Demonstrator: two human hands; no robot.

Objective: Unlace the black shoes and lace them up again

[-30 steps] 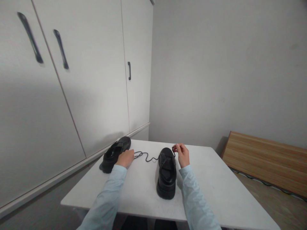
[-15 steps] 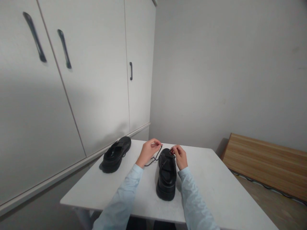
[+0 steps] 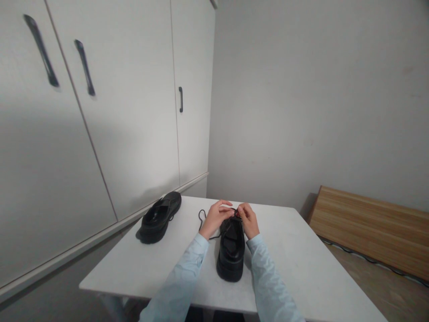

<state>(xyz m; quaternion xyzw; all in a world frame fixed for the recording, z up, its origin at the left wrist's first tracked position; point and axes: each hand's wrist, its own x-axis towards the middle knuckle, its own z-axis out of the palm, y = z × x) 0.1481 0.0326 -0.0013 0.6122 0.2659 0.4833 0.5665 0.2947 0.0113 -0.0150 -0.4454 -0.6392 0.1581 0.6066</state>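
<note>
Both hands pinch a black lace at the toe end of a shoe on the white bench.

The left hand (image 3: 214, 218) and the right hand (image 3: 248, 219) meet over the far end of the near black shoe (image 3: 231, 250), each grip closed to a pinch on the shoelace (image 3: 202, 216); a spot of red shows between the fingertips, too small to make out. From the left hand the lace loops out to the left and lies slack on the bench (image 3: 301, 264). The shoe stands upright, its opening turned up and dark inside. A second black shoe (image 3: 158, 217) sits well apart by the bench's far left edge, beside white cupboard doors (image 3: 100, 116). A wooden board (image 3: 372, 228) lies low at the right.
</note>
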